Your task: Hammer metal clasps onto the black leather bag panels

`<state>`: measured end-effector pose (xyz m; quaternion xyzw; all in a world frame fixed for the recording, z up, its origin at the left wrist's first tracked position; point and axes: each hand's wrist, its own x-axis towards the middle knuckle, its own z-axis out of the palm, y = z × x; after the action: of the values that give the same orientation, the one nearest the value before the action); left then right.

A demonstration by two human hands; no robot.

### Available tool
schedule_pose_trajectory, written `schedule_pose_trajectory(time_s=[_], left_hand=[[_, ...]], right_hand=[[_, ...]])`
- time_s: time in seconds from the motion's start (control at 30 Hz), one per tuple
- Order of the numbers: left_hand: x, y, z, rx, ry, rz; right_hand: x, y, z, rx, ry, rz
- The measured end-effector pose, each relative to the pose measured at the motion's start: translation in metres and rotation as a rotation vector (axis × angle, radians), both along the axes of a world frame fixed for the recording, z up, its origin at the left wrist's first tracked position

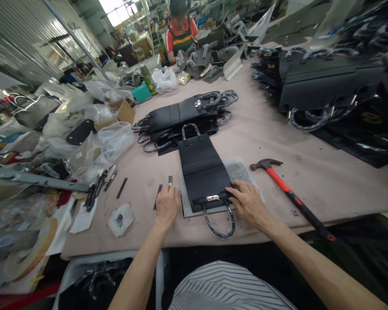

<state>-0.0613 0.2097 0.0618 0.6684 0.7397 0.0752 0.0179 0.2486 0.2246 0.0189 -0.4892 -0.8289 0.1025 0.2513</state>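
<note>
A flat black handbag piece (202, 165) lies in front of me, with a metal clasp (212, 198) near its close end and a plastic-wrapped handle at each end. My right hand (248, 201) has its fingers and thumb closed at the piece's right edge, beside the clasp. To the left of the piece, my left hand (168, 203) is low at the tabletop, fingers curled together. Just beyond those fingertips a small metal tool (170, 180) shows, and a black strip (158, 196) lies beside them. Whatever the left fingers hold is hidden.
A claw hammer (284, 185) with a red and black handle lies to the right. Stacked black bag pieces (177, 114) sit behind, with a larger pile (326, 82) at right. A white slab (241, 171) is under the work. Across the table sits a person (181, 36).
</note>
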Motion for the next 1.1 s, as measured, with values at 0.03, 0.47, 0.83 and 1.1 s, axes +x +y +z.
schedule_pose_trajectory(time_s=[0.03,0.47,0.83,1.1], left_hand=[[0.008,-0.004,0.0,0.035,-0.076,-0.099],[0.068,-0.014,-0.005,-0.034,0.036,-0.518],[0.036,-0.021,-0.024,0.168,-0.122,-0.721],[0.014,-0.016,-0.048,0.306,-0.468,-0.847]], right_hand=[[-0.002,0.003,0.004,0.012,0.003,0.024],[-0.014,0.02,0.016,0.075,-0.272,0.277],[-0.034,0.029,0.042,0.208,-0.648,0.621],[-0.016,0.034,0.041,0.013,-0.475,0.64]])
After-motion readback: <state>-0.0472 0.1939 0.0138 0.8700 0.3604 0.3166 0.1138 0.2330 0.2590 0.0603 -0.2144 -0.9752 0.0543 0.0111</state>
